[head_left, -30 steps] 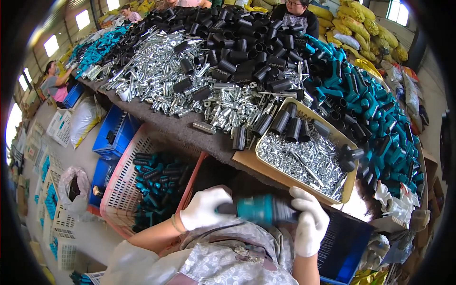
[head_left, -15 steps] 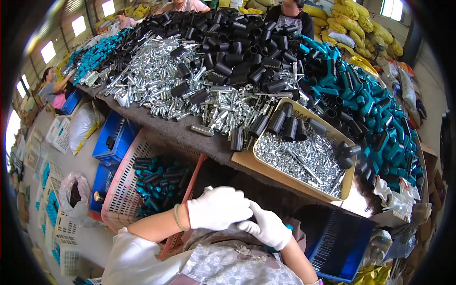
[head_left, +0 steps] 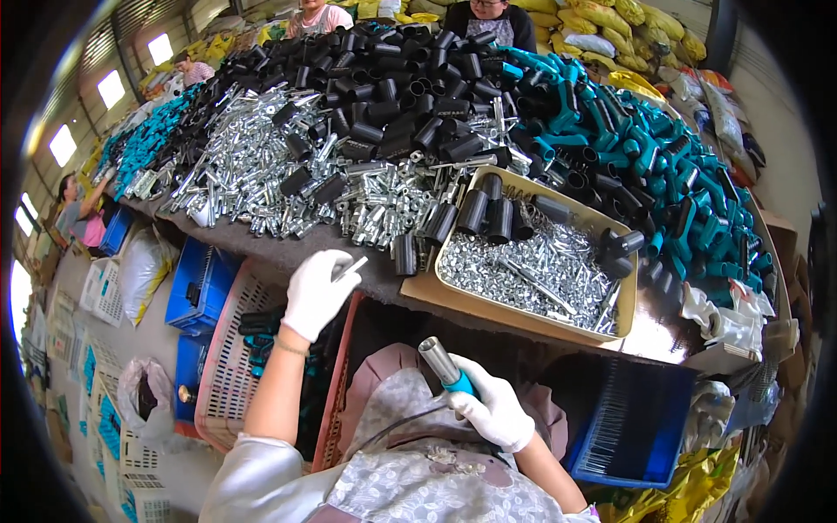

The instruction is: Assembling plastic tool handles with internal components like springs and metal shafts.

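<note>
Tool [head_left: 447,367], lower centre, fills the right hand [head_left: 493,406]; left hand [head_left: 317,293] pinches a metal piece [head_left: 354,267]; upper-centre parts [head_left: 384,202] lie loose, seemingly unworked.

Bright windows [head_left: 111,90] line the left wall [head_left: 87,117] above a grey floor [head_left: 189,460], with a dark pillar [head_left: 722,44] at right.

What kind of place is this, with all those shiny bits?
Probably a factory or workshop: a big table is heaped with silver metal parts and black tubes, and yellow sacks are piled up behind.
</note>
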The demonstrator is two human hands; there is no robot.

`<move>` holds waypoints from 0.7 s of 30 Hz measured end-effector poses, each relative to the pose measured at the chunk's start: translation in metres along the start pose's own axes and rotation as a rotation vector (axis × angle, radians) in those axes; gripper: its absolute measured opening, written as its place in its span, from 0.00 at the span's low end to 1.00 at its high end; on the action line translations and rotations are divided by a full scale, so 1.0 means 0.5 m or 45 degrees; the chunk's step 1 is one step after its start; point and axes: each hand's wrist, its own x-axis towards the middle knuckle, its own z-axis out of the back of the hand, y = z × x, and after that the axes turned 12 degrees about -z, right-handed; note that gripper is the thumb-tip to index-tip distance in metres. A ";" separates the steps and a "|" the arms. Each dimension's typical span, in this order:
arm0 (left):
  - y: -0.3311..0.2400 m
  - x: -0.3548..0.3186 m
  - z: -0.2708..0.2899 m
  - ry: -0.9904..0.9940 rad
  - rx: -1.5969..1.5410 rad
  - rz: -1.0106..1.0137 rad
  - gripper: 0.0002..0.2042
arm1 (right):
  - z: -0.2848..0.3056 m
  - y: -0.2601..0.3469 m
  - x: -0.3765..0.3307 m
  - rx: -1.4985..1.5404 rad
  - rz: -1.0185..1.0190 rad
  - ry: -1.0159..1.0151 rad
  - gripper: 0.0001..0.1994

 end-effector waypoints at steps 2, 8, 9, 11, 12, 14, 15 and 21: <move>-0.043 -0.033 -0.018 -0.051 -0.810 0.168 0.16 | -0.010 -0.019 0.013 -0.064 0.172 -0.132 0.30; -0.128 -0.020 0.018 -0.020 -0.538 0.037 0.16 | -0.019 -0.027 0.021 -0.211 0.305 -0.302 0.28; -0.106 -0.006 0.024 0.007 -0.321 -0.126 0.15 | -0.018 -0.025 0.020 -0.186 0.303 -0.291 0.28; -0.052 0.014 0.012 0.081 0.019 -0.268 0.13 | -0.021 -0.024 0.013 -0.167 0.297 -0.289 0.27; -0.029 0.023 0.005 0.107 0.097 -0.326 0.13 | -0.023 -0.022 0.011 -0.163 0.279 -0.280 0.27; 0.000 0.036 -0.017 0.027 0.134 -0.430 0.11 | -0.028 -0.027 0.007 -0.149 0.273 -0.285 0.27; 0.008 0.043 -0.023 -0.041 0.178 -0.461 0.11 | -0.030 -0.031 0.006 -0.134 0.271 -0.292 0.27; 0.047 0.108 -0.035 -0.035 0.140 0.111 0.12 | -0.029 -0.032 0.013 -0.173 0.262 -0.280 0.27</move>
